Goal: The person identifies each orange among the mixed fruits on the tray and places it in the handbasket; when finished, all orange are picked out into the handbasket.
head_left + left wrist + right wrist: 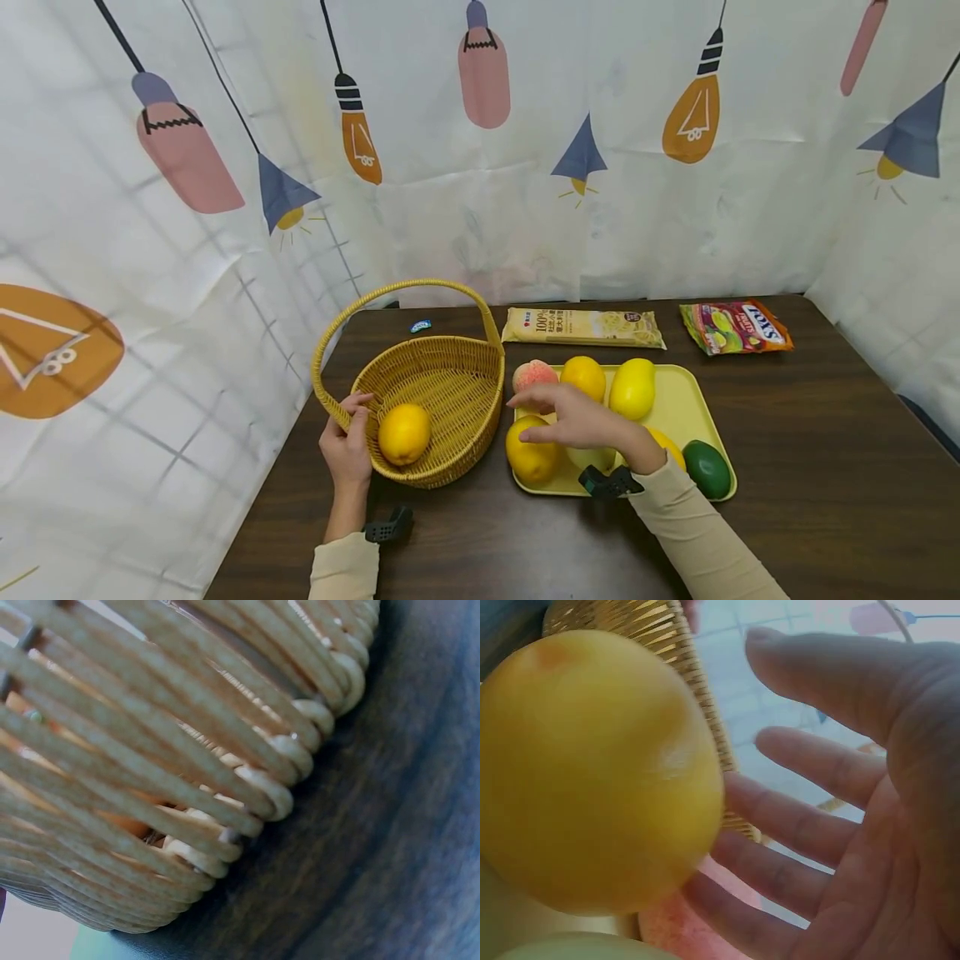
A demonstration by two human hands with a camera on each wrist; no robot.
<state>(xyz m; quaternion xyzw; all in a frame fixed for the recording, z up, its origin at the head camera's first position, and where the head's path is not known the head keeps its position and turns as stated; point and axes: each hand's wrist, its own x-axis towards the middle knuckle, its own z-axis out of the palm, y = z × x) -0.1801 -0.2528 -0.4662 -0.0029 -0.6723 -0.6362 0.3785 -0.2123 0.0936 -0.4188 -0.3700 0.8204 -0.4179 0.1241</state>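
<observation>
A yellow wicker basket (471, 433) with a tall arched handle stands on the left, with an orange (405, 434) inside it. My left hand (347, 450) grips the basket's left rim near the foot of the handle; its wrist view shows only the woven side (150, 742). Over the left part of a pale yellow tray (693, 400), my right hand (573, 417) hovers with fingers spread. Just below it lies a second yellow-orange fruit (531, 454), large in the right wrist view (600, 772); the hand (855, 825) is beside it, not wrapped round it.
Also on the tray are a peach (534, 375), another orange (583, 377), a yellow pear-shaped fruit (632, 389), a green avocado (707, 469) and partly hidden fruit. Behind lie a noodle packet (581, 327), a candy bag (738, 327) and a small blue wrapper (421, 326).
</observation>
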